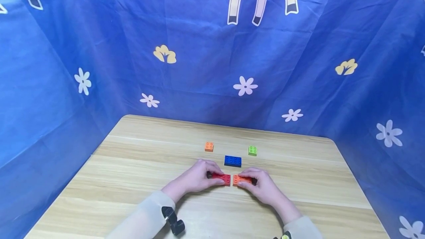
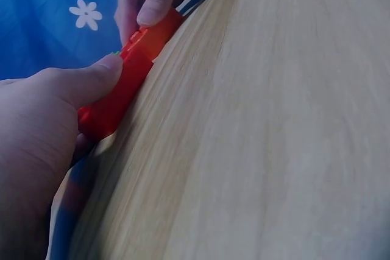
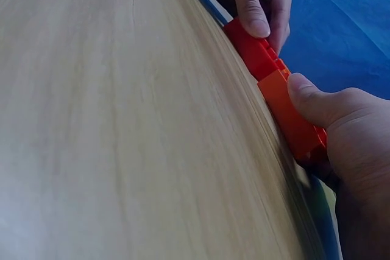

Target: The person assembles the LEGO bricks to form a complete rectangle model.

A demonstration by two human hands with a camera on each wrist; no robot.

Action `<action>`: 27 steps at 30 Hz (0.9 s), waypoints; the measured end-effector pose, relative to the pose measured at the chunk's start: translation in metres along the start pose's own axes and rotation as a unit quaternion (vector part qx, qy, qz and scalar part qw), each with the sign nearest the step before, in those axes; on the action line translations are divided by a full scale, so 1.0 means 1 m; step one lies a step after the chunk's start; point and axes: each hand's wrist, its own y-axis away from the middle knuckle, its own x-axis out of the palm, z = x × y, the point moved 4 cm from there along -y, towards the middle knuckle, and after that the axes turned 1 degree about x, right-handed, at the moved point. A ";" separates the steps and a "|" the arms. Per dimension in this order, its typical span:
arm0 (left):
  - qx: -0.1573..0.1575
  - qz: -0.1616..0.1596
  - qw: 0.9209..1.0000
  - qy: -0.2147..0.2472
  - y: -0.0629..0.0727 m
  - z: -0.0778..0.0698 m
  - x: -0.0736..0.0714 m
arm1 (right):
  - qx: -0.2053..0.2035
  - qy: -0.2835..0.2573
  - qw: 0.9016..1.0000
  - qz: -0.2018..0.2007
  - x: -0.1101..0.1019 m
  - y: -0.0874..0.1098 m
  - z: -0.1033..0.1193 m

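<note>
On the table my left hand (image 1: 200, 177) pinches a red building brick (image 1: 227, 180) between thumb and fingers, covering its left part. My right hand (image 1: 259, 184) grips an orange building brick (image 1: 235, 180) the same way from the right. The two bricks lie end to end in the head view, with a narrow gap between them. In the left wrist view the red brick (image 2: 116, 105) is nearer and the orange brick (image 2: 159, 35) lies beyond it. The right wrist view shows the orange brick (image 3: 291, 117) under my thumb, with the red brick (image 3: 251, 47) past it.
Just behind the hands lies a blue brick (image 1: 233, 161). Farther back are a small orange brick (image 1: 208, 146) on the left and a small green brick (image 1: 252, 151) on the right. A blue patterned curtain (image 1: 206, 69) surrounds the wooden table (image 1: 132, 180) at its back and sides.
</note>
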 end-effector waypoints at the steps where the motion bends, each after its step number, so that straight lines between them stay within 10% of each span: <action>1: 0.000 0.000 1.000 0.002 0.000 0.000 0.000 | -0.004 0.003 1.000 -0.002 0.001 0.000 0.000; 27: -0.012 -0.027 0.999 0.030 0.001 0.007 0.008 | 0.012 -0.002 1.000 0.012 0.005 -0.003 0.002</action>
